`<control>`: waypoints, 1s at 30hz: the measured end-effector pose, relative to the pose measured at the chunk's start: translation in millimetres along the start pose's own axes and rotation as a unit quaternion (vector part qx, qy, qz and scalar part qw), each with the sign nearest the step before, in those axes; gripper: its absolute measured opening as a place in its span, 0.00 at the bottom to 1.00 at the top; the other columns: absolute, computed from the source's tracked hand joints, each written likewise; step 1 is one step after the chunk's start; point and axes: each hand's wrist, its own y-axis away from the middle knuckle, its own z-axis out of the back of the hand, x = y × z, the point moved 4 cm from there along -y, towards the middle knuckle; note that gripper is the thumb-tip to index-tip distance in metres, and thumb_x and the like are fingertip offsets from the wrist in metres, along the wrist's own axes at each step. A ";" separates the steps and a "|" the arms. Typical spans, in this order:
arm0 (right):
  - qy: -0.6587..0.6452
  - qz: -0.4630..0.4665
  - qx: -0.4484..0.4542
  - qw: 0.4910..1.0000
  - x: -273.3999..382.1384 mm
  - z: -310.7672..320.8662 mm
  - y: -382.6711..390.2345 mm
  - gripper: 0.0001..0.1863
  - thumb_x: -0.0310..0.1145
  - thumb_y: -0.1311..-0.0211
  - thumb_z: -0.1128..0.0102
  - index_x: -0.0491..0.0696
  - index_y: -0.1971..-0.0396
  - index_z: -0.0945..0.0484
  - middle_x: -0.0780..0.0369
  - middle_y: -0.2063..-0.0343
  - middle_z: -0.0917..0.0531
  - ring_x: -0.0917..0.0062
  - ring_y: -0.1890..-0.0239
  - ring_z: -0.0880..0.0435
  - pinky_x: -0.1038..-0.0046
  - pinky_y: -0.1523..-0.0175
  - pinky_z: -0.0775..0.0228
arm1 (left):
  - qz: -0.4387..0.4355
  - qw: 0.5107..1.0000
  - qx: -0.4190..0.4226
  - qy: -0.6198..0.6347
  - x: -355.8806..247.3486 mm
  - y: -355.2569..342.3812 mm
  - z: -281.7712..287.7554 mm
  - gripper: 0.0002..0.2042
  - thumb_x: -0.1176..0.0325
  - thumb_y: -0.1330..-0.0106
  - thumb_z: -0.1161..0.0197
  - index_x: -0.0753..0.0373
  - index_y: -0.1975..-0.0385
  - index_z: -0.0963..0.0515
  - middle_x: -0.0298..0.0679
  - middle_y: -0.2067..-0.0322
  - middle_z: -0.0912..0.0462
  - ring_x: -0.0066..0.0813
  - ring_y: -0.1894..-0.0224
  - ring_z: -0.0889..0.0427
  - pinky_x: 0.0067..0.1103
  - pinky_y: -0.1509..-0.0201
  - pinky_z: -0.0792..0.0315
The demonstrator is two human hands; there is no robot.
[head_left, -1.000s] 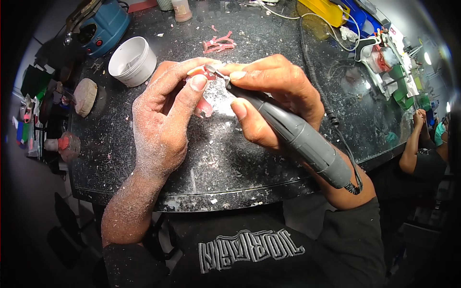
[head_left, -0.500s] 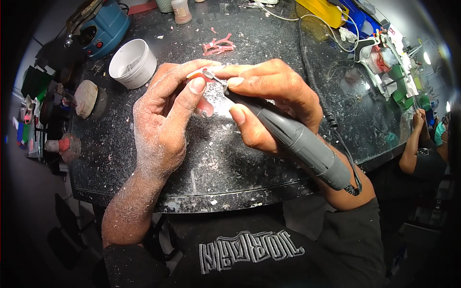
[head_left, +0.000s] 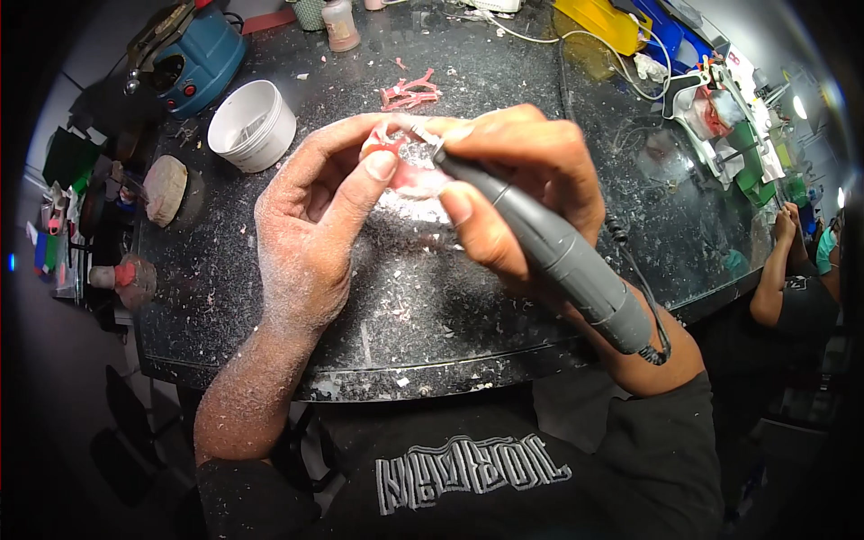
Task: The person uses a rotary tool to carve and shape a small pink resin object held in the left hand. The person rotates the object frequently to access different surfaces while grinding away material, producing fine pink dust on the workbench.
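Observation:
Coated in pale dust, my left hand [head_left: 306, 220] is closed on a pink denture [head_left: 418, 177], pinching it between thumb and fingers. Part of the denture is hidden behind the fingers. My right hand [head_left: 551, 175] grips a dark grey rotary handpiece [head_left: 562, 252] like a pen, with its cord trailing from the rear end. At the front, the handpiece's metal tip [head_left: 421, 133] is at the far edge of the denture. I cannot tell whether it touches. The right fingertips are close to the denture's right end.
Shavings litter the dark tabletop [head_left: 387, 315]. Beyond my hands lie branched pink scraps [head_left: 410, 92]. To the left are a white tub [head_left: 252, 126], a pale round block [head_left: 166, 191] and a blue machine [head_left: 193, 67]. Green-and-white equipment [head_left: 720, 126] is on the right, near another person's arm [head_left: 774, 270].
The denture has been turned in my left hand, showing more of its pink surface. My right hand and the handpiece have shifted slightly, with the tip moving a little right.

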 end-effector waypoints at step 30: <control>0.046 0.034 0.014 0.998 13.3 -6.8 -1.0 0.24 0.22 0.42 0.29 0.45 0.46 0.28 0.54 0.56 0.19 0.46 0.39 0.17 0.41 0.24 0.44 | -0.140 0.982 -0.012 -0.125 2.2 11.9 7.7 0.11 0.82 0.35 0.30 0.70 0.53 0.14 0.49 0.51 0.11 0.33 0.48 0.12 0.25 0.41 0.20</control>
